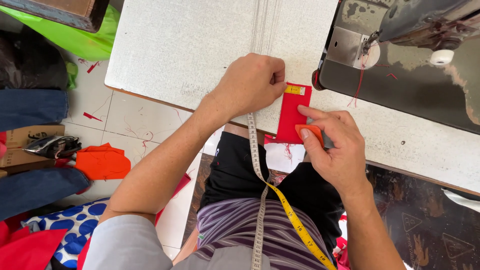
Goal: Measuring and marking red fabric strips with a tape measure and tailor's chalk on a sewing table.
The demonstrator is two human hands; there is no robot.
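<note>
A small red fabric piece (291, 117), likely light and limp, lies at the white table (200, 45) edge; the left hand (252, 82) pinches a tape measure (295, 90) onto its top, while the right hand (335, 147) grips orange chalk (310, 131) at its lower right side.

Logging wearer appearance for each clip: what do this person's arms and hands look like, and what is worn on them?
Both the left hand and right hand are bare: no gloves, rings or watch visible. The forearms are uncovered. A short light grey sleeve covers the left upper arm; the right arm's sleeve is out of view.
</note>
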